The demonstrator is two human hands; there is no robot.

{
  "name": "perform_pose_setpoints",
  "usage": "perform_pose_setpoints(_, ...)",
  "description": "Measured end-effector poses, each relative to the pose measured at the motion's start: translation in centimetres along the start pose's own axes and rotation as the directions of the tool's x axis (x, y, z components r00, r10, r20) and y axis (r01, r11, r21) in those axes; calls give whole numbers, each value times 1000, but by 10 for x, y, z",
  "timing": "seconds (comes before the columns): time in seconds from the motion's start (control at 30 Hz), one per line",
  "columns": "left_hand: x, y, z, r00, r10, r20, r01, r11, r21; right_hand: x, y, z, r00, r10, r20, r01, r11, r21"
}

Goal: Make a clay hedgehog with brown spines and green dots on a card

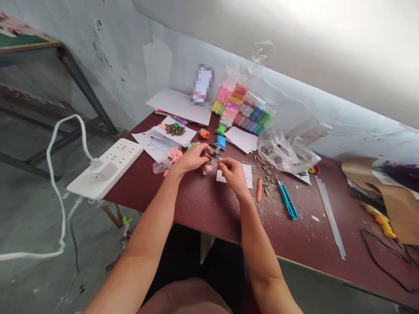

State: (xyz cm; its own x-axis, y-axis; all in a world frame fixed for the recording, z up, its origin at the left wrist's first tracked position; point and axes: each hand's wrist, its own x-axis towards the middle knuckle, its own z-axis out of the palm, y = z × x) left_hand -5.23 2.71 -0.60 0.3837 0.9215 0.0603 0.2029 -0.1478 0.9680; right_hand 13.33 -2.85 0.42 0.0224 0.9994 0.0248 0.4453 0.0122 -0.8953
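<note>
Showing two bare hands at work over a dark red desk [196,200]; places are given relative to the small white card [248,173]. Just left of the card, the left hand [192,158] bends its fingers around a pinkish-brown lump [207,168] with clear plastic about it, thumb and forefinger closing on it. The right hand [233,175] lies over the card's left part and hides it; its fingertips are pressed together beside the plastic (whether they pinch anything is too small to tell).

Right of the card: scattered dark, seed-like pieces [266,178], an orange stick [259,189], a teal-handled tool [287,200] and, farther off, clear strips [330,218] and a yellow glue gun [381,220]. Beyond the card: loose white sheets [242,138], a blue packet [221,142], partly blocked from below by a dark item [215,150] behind the left hand, and a green packet [221,129]; a crumpled clear bag [284,152] stands beyond and to the right, with multicoloured packs [252,117] against the wall. Left of the card, past the left forearm: pink clay [176,155], a blue drawing [159,145], a green-dotted cluster [176,128] on paper and, at the desk's edge, a white power strip [109,168].
</note>
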Motion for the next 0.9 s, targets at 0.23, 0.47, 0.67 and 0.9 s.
perform_pose_setpoints(0.23, -7, 20, 7, 994, -36, 107, 64, 960, -272, 0, -5, -4, 989, 72, 131, -110, 945, 309)
perform_pose_setpoints(0.47, -8, 29, 9, 998, -53, 18, 56, 930, -363, -3, -13, -6, 989, 34, 143, -87, 920, 382)
perform_pose_setpoints(0.67, -5, 27, 9, 997, -70, 29, 76, 921, -382, -4, -15, -14, 982, 30, 187, -94, 935, 342)
perform_pose_setpoints(0.9, -4, 29, 11, 998, -55, 22, 59, 931, -360, -4, -17, -12, 980, 38, 194, -103, 937, 334)
